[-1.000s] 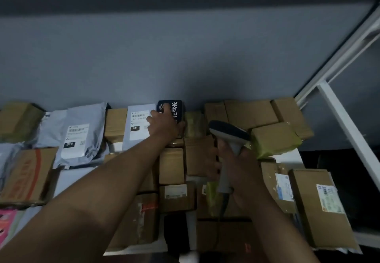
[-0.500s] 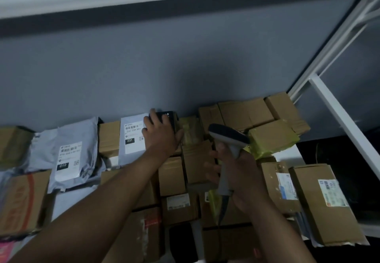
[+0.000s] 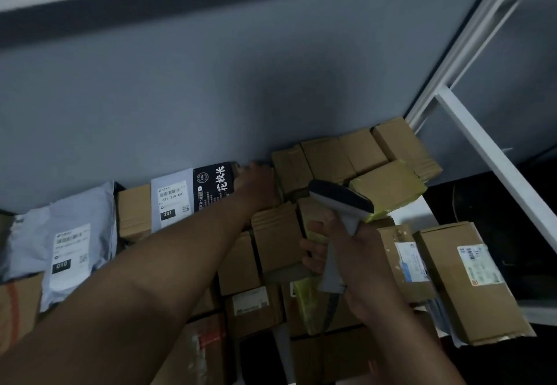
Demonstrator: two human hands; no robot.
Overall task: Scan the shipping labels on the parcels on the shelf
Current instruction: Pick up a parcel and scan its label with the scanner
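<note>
Several cardboard and plastic-bag parcels crowd the shelf against a grey wall. My left hand (image 3: 256,189) reaches to the back row and grips the right edge of a black box with white characters (image 3: 212,184), standing upright beside a grey bag parcel labelled 231 (image 3: 171,196). My right hand (image 3: 352,252) holds a grey barcode scanner (image 3: 340,201) by its handle, its dark head pointing left and up over the brown boxes. Another grey bag labelled 010 (image 3: 70,249) lies further left.
Brown boxes (image 3: 346,155) are stacked at the back right, one wrapped in yellow tape (image 3: 388,187). Two labelled cartons (image 3: 470,282) lie at the right shelf edge. A white shelf frame post (image 3: 494,155) slants down on the right, with dark space beyond it.
My left hand slid from the top of the black box to its right side, uncovering its printed face. The view shifted so the parcels sit lower and further right. The scanner stayed held.
</note>
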